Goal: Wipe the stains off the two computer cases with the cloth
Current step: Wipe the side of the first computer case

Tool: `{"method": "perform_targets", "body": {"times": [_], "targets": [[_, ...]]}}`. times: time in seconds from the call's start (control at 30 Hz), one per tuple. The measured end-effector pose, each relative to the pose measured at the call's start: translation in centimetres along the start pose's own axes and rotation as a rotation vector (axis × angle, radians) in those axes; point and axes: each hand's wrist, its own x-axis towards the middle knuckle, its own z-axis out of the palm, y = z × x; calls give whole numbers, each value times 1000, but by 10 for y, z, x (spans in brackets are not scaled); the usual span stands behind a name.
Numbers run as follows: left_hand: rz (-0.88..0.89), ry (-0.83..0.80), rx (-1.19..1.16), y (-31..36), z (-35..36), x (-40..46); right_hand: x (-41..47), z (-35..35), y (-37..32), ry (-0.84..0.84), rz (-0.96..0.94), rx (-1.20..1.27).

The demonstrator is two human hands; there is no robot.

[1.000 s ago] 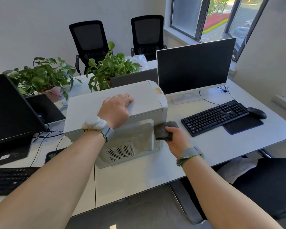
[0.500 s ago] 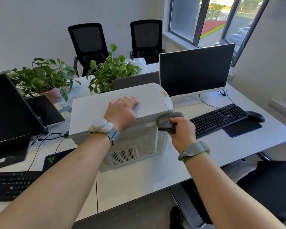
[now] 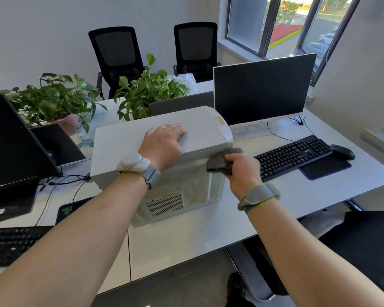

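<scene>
Gripping the bunched grey cloth (image 3: 221, 161), the right hand (image 3: 244, 171) held it against the upper right corner of the white computer case (image 3: 129, 142), just under the lid's edge. A second earlier the same hand had worked lower down on that face; the cloth had since travelled upward, which suggested one pass up the near panel was finishing. The left hand (image 3: 164, 145) remained flat on the case top, fingers extended and holding nothing, bracing the unit.

The case stood near the middle of the desk (image 3: 208, 229), toward its front edge. Brownish marks were still visible on the near panel around the vent grille (image 3: 164, 203), and an orange-brown patch (image 3: 220, 120) remained on the top near its right end. The wiping was therefore judged incomplete.

Count of items in view: one computer case (the second was not identifiable), one cloth, two monitors (image 3: 262, 89), two keyboards (image 3: 293, 156), one mouse (image 3: 343, 151), two potted plants (image 3: 151, 89) and two office chairs (image 3: 115, 54).
</scene>
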Motion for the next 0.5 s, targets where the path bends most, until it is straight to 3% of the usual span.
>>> {"method": "perform_targets", "body": {"times": [0.1,0.33,0.5], "targets": [[-9,-15,-4,2,-2,-2,-10,-2,-16,-121,-54,107],[-9,-46,-1,10,-10,2,8,-43,25,74,171,-79],[-100,-113,178,29,-20,16,26,-59,61,156,355,-145]]}}
